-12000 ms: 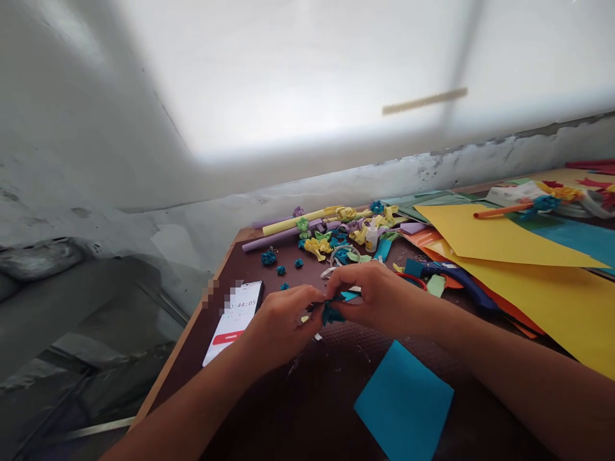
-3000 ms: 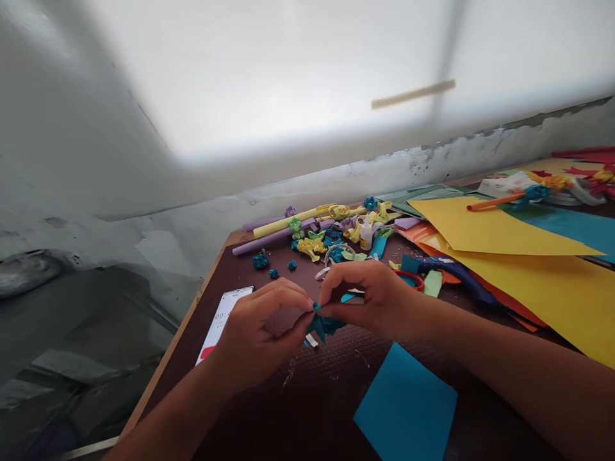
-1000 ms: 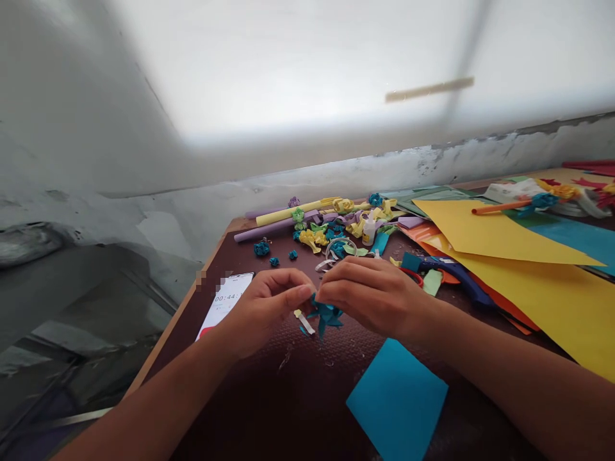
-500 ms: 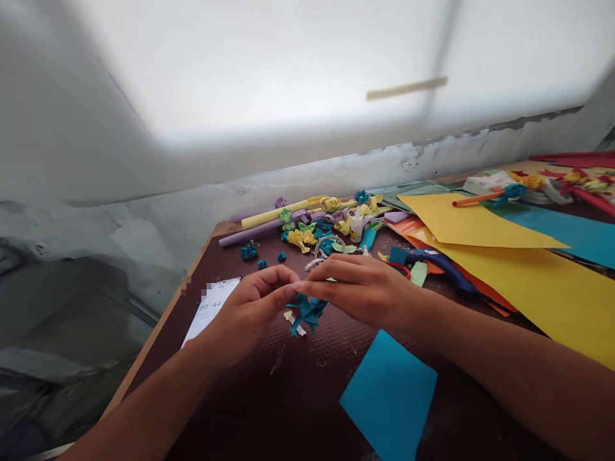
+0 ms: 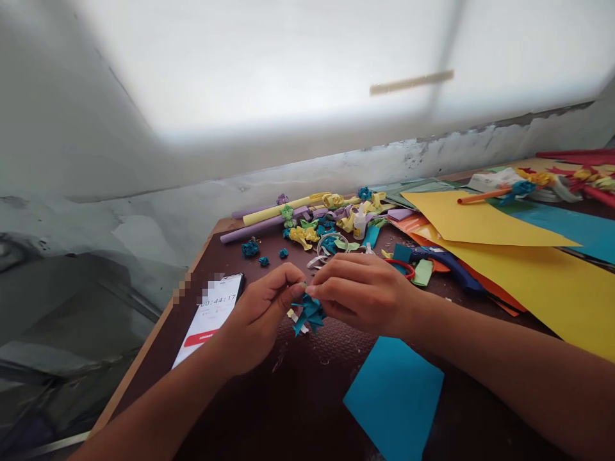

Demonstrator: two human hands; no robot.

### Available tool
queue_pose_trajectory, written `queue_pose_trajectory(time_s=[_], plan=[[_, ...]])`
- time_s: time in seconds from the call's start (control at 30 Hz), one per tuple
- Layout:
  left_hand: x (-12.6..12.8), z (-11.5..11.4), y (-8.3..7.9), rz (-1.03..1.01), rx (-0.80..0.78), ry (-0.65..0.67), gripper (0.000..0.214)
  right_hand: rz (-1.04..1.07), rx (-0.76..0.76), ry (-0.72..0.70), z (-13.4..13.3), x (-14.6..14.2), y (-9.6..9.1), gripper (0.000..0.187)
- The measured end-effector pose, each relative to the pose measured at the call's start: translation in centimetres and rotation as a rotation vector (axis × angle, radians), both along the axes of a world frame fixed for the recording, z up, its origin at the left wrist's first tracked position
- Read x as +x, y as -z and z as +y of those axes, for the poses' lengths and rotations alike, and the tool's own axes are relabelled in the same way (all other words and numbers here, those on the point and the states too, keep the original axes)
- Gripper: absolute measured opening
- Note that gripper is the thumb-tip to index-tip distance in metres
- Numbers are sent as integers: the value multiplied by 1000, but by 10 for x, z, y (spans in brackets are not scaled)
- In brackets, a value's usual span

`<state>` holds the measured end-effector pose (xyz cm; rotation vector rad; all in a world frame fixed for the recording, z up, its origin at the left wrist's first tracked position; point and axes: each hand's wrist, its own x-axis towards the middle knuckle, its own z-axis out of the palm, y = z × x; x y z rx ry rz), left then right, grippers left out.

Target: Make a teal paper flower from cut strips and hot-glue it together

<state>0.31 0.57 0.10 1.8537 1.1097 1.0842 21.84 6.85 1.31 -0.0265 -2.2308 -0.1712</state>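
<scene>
A blue paper flower (image 5: 310, 314) with pointed, cut ends hangs down between my two hands above the brown table. My left hand (image 5: 262, 314) pinches it at the top between thumb and forefinger. Close beside, the fingertips of my right hand (image 5: 362, 291) are pressed together at the same top end of the flower; the exact spot they grip is partly hidden. A blue paper sheet (image 5: 394, 397) lies flat on the table below my right hand.
A phone (image 5: 209, 320) showing a timer lies left. Behind my hands are curled paper pieces, a small glue bottle (image 5: 359, 224), paper tubes (image 5: 254, 228) and scissors (image 5: 403, 267) with red handles. Yellow sheets (image 5: 552, 288) spread at right; a wall (image 5: 288, 173) stands behind.
My right hand's fingers have drawn back slightly from the left fingertips and bent more. The flower is still held. The view has shifted a little, and more of the phone shows.
</scene>
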Motion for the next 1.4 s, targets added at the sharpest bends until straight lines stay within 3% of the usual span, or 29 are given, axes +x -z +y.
queue_pose_trajectory(time_s=[0.33, 0.53, 0.67, 0.77, 0.87, 1.07, 1.17, 1.4], plan=[[-2, 1, -2, 37, 66, -34, 24, -69, 143, 20, 1, 4, -9, 13], [1, 1, 0, 55, 146, -106, 22, -55, 138, 12, 1, 5, -8, 10], [0, -1, 1, 164, 486, -164, 11, 43, -7, -16, -2, 1, -5, 3], [-3, -4, 0, 261, 783, -192, 16, 129, -124, -25, -8, -3, -4, 9], [-4, -7, -1, 340, 919, -189, 22, 171, -137, -26, -13, -4, -4, 14], [-2, -10, -2, 356, 893, -87, 25, 190, 2, -90, -15, 0, -6, 3], [-1, -11, -1, 367, 882, -72, 24, 198, 50, -50, -14, 1, -7, 9], [0, -11, 3, 372, 938, -128, 23, 253, -39, -2, -21, -1, -5, 6]])
